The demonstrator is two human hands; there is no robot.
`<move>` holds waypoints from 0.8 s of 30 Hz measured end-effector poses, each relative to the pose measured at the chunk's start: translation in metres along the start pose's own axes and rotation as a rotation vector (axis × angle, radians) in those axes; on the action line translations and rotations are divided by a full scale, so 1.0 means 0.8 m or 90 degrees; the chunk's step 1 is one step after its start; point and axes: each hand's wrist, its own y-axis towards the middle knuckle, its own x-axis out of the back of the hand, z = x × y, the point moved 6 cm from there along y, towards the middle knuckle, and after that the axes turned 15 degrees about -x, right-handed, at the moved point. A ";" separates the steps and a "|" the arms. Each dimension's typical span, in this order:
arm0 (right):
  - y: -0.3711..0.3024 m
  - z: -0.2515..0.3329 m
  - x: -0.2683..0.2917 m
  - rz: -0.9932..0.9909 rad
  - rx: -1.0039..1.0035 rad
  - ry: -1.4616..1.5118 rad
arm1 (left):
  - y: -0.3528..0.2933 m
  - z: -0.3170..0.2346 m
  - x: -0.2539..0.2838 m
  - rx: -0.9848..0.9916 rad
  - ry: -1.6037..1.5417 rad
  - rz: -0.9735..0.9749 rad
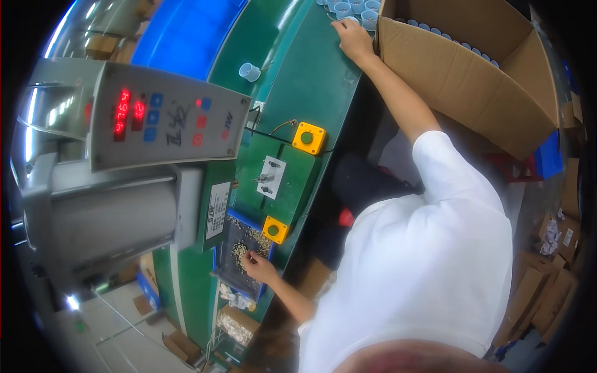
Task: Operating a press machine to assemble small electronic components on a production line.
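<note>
My left hand (260,268) is down in a dark blue-rimmed tray (233,270), its fingertips pressed together at a heap of small pale metal-looking pieces (240,251). What is pinched there is too small to make out. Far off, at the upper end of the green bench (311,78), my right arm is stretched out. There my right hand (356,40) has its fingers closed at the rim of a light blue plastic cup (350,19). Several similar cups (342,9) stand close together beside it, with small bits inside.
A grey machine with a red-lit display panel (165,115) stands at left. Two yellow boxes with green buttons (309,138) flank a small metal fixture (270,177). One cup (249,72) stands apart near a blue bin (186,37). An open carton (460,81) holds more cups.
</note>
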 end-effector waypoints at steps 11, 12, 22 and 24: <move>-0.109 0.113 0.030 0.126 0.147 0.232 | 0.002 -0.005 0.003 -0.022 0.026 -0.010; -0.112 0.100 0.026 0.116 0.104 0.198 | 0.012 -0.008 -0.003 -0.046 0.021 -0.008; -0.228 0.268 0.142 0.579 0.018 0.717 | 0.006 -0.009 0.012 -0.027 -0.015 -0.020; -0.247 0.303 0.156 0.593 0.090 0.717 | 0.002 -0.007 0.012 -0.008 -0.018 -0.022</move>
